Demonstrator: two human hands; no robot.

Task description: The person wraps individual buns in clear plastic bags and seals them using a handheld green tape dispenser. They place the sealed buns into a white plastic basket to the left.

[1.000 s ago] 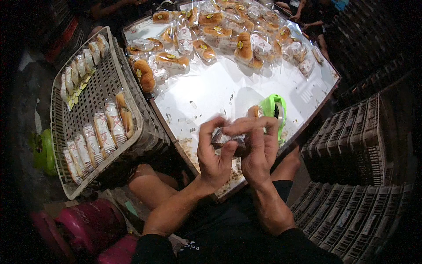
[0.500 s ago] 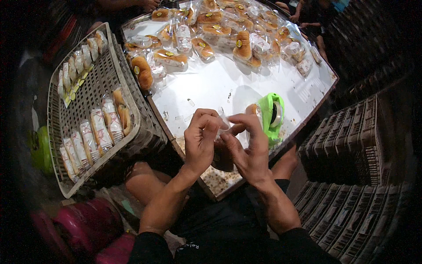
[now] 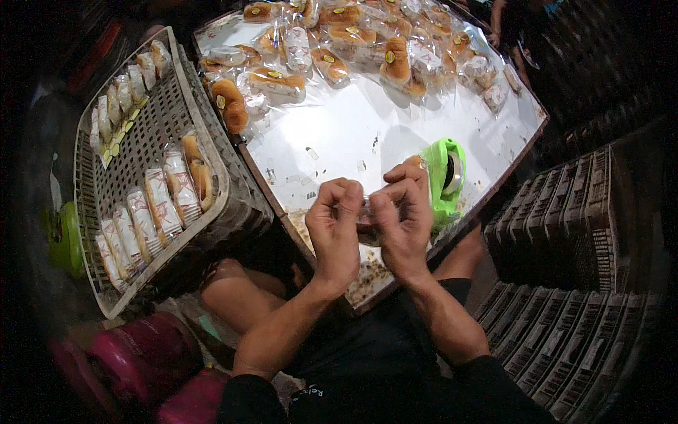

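Note:
My left hand (image 3: 332, 230) and my right hand (image 3: 404, 226) meet above the near corner of the white table. Both are closed, thumbs almost together, gripping a small bread in clear plastic (image 3: 366, 230). Most of that bread is hidden by my fingers. Just beyond my right hand stands a bright green tape dispenser (image 3: 437, 173) with a roll of tape in it. Part of another wrapped bread (image 3: 417, 162) shows beside the dispenser. A heap of brown buns in clear bags (image 3: 328, 65), some with yellow stickers, covers the far side of the table.
A plastic crate (image 3: 200, 116) at the left holds wrapped breads (image 3: 161, 201) in two rows. Stacked crates (image 3: 554, 205) rise at the right. A magenta cylinder (image 3: 145, 353) stands at lower left. Small clear scraps lie on the table (image 3: 318, 127). Another person's arm (image 3: 497, 21) shows at far right.
My fingers have closed in on the plastic, and both thumbs now press side by side on top. Before, my right fingers were more spread and the bread's underside showed. The view has shifted slightly.

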